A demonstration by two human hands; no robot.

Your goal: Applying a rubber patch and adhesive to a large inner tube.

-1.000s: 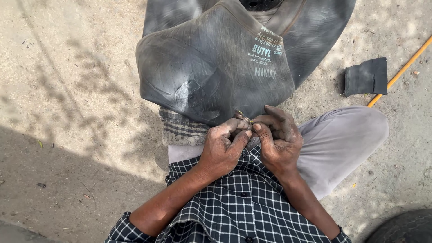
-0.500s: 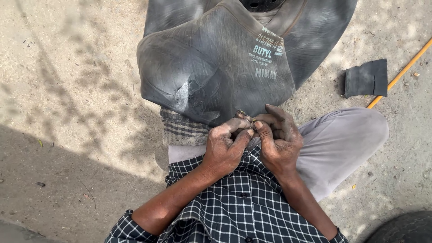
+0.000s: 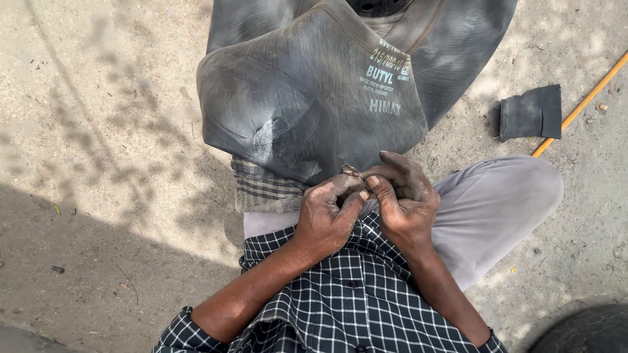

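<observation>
A large black rubber inner tube point(image 3: 307, 98) lies folded over my lap and onto the ground, with a scuffed pale spot point(image 3: 271, 134) on its near side. Just below its lower edge my left hand point(image 3: 327, 219) and my right hand point(image 3: 402, 196) are pressed together, fingertips pinching a small thing point(image 3: 353, 172) between them. That thing is mostly hidden by my fingers, and only a small metallic-looking tip shows. My knee in grey trousers point(image 3: 497, 202) sticks out to the right.
A black rubber scrap point(image 3: 531, 112) lies on the concrete at the right, beside a thin yellow rod point(image 3: 582, 104). A striped cloth point(image 3: 261, 186) sits under the tube. Part of a dark tyre point(image 3: 582, 330) shows at the bottom right corner.
My hands stay clasped on the small thing with only slight finger shifts. The tube has not moved.
</observation>
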